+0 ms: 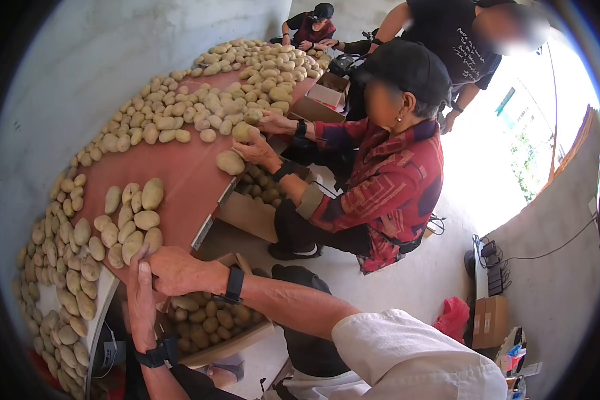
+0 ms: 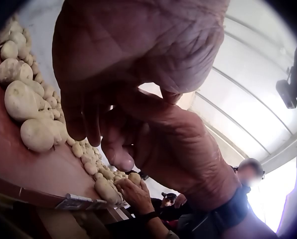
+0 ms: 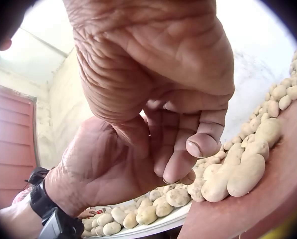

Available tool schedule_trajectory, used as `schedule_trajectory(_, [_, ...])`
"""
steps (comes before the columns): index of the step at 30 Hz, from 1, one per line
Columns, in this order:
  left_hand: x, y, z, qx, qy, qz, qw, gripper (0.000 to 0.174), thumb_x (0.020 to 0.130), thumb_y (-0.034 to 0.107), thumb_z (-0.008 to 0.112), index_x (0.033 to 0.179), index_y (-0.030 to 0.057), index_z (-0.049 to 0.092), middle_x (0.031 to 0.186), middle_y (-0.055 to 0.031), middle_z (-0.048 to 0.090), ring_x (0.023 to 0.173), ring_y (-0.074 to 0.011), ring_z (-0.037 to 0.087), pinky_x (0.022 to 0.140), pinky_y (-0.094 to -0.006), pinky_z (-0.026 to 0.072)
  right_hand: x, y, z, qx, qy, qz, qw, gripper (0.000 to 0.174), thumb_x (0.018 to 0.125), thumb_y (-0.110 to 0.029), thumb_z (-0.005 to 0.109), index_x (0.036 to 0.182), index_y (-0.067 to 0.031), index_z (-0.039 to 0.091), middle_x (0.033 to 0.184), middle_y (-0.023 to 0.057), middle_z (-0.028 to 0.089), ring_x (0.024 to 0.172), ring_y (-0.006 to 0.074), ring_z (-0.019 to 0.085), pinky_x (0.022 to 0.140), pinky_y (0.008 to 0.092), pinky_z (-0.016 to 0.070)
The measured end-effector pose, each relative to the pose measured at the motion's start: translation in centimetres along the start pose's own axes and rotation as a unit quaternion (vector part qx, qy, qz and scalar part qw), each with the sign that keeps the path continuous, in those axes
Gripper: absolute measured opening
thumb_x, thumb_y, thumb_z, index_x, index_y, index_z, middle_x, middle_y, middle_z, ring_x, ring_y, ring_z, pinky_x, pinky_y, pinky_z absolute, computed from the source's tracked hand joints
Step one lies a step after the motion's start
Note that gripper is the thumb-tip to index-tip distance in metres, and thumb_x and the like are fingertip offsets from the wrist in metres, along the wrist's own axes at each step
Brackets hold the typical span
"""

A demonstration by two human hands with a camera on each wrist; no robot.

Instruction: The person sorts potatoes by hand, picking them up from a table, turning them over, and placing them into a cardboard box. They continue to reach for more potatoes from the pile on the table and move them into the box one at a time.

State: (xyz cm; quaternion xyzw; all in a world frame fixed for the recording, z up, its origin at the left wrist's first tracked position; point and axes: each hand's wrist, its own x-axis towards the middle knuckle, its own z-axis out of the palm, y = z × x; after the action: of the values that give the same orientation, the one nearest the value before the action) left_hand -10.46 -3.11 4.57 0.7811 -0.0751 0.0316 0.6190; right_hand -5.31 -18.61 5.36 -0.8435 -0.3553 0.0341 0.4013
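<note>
The left hand (image 1: 141,297) and the right hand (image 1: 179,270) meet at the table's near edge, beside a small group of potatoes (image 1: 133,245). The left fingers point upward in the head view. In the left wrist view, the right hand (image 2: 173,149) touches the left hand (image 2: 133,45), fingers bent. From the right wrist, the right hand (image 3: 158,64) shows loosely curled fingers over the left hand (image 3: 103,164). No potato is visible in either hand; the contact between the palms is partly hidden.
Many potatoes (image 1: 180,107) line the far side of the red tabletop (image 1: 160,167). A person in a red patterned shirt (image 1: 393,180) holds potatoes opposite. Below the edge stands a box (image 1: 257,337) of potatoes. More people are at the back.
</note>
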Motion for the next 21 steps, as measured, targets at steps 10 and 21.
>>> schedule_trajectory(10, [-0.6, 1.5, 0.5, -0.014, -0.014, -0.025, 0.999, 0.063, 0.111, 0.053, 0.043, 0.151, 0.0041, 0.05, 0.134, -0.0155, 0.06, 0.122, -0.0226, 0.058, 0.103, -0.036, 0.0484, -0.3, 0.1, 0.2, 0.018, -0.001, -0.016, 1.0, 0.017, 0.074, -0.01, 0.069, 0.078, 0.0061, 0.067, 0.079, 0.0285, 0.067, 0.079, 0.0499, 0.066, 0.07, 0.0556, 0.0523])
schedule_trajectory(21, [-0.7, 1.4, 0.3, -0.034, -0.014, -0.046, 0.998, 0.068, 0.11, 0.056, 0.046, 0.151, 0.0021, 0.048, 0.137, -0.0165, 0.058, 0.125, -0.0227, 0.057, 0.104, -0.0352, 0.0482, -0.3, 0.2, 0.4, 0.016, -0.02, 0.001, 1.0, 0.019, 0.074, -0.014, 0.071, 0.078, 0.0042, 0.068, 0.079, 0.0274, 0.068, 0.08, 0.0498, 0.067, 0.072, 0.0561, 0.0535])
